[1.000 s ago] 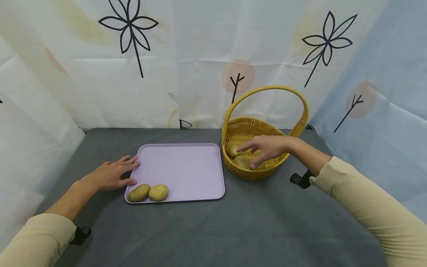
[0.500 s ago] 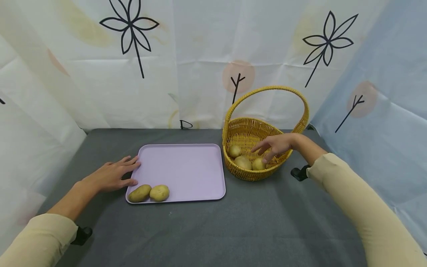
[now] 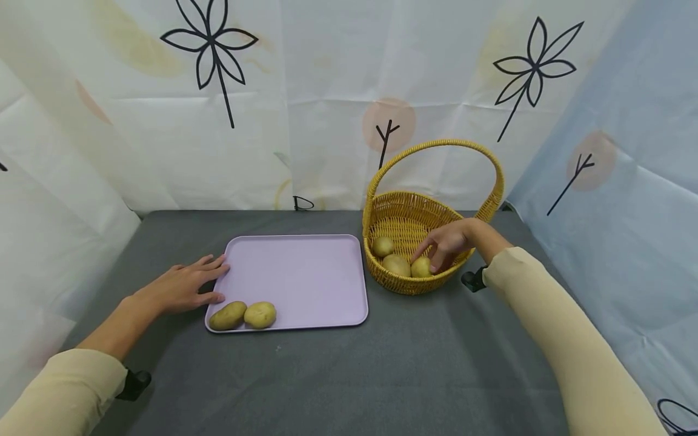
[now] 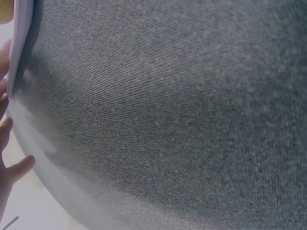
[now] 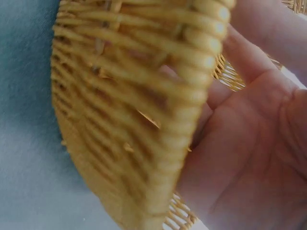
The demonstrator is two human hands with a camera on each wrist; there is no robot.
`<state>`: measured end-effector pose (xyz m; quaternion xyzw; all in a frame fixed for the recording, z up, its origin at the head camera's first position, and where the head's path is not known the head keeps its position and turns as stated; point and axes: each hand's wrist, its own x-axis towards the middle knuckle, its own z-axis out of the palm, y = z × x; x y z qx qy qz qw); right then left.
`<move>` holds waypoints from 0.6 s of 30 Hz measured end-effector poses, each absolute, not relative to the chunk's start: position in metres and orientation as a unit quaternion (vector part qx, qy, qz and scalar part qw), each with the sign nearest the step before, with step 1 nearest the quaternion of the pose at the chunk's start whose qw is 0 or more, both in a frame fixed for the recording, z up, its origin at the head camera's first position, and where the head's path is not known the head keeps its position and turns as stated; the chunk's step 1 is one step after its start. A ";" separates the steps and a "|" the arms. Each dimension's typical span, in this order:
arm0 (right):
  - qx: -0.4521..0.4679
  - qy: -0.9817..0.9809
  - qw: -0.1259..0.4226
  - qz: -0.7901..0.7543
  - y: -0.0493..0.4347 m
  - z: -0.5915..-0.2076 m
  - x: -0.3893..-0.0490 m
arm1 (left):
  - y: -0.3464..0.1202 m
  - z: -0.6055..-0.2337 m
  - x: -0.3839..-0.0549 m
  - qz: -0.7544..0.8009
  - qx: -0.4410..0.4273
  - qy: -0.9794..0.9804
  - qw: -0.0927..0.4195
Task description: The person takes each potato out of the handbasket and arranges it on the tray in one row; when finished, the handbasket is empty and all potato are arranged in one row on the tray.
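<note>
My left hand (image 3: 182, 286) rests with spread fingers on the left edge of a lilac tray (image 3: 305, 278). Two potatoes lie side by side in the tray's near left corner, a longer potato (image 3: 228, 316) and a rounder potato (image 3: 260, 315). Inside a yellow wicker basket (image 3: 406, 206), my right hand (image 3: 449, 241) grips a potato (image 3: 421, 267) between thumb and fingers. Beside it sit a second potato (image 3: 396, 264) and a smaller potato (image 3: 383, 246). In the right wrist view, the basket's woven wall (image 5: 129, 110) hides the fingertips and the potato.
The basket's tall handle (image 3: 447, 143) arches over it, beyond my right hand. A dark grey cloth (image 3: 327, 381) covers the table. Patterned white curtains (image 3: 327, 121) stand behind and at the sides.
My right hand first drew back rightward from over the potatoes, then lowered and closed on the one nearest it. My left hand and the tray have stayed put.
</note>
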<state>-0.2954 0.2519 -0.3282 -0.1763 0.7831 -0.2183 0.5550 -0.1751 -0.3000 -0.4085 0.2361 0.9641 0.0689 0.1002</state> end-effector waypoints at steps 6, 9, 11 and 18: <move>-0.166 0.766 0.574 -0.235 0.250 -0.330 -0.299 | -0.299 -0.408 -0.174 0.073 0.237 0.963 0.102; -0.162 0.765 0.578 -0.235 0.249 -0.330 -0.300 | -0.300 -0.407 -0.174 0.074 0.237 0.963 0.106; -0.162 0.765 0.579 -0.232 0.248 -0.330 -0.300 | -0.300 -0.407 -0.174 0.074 0.237 0.963 0.108; -0.196 0.773 0.561 -0.223 0.246 -0.317 -0.298 | -0.300 -0.404 -0.171 0.081 0.234 0.963 0.110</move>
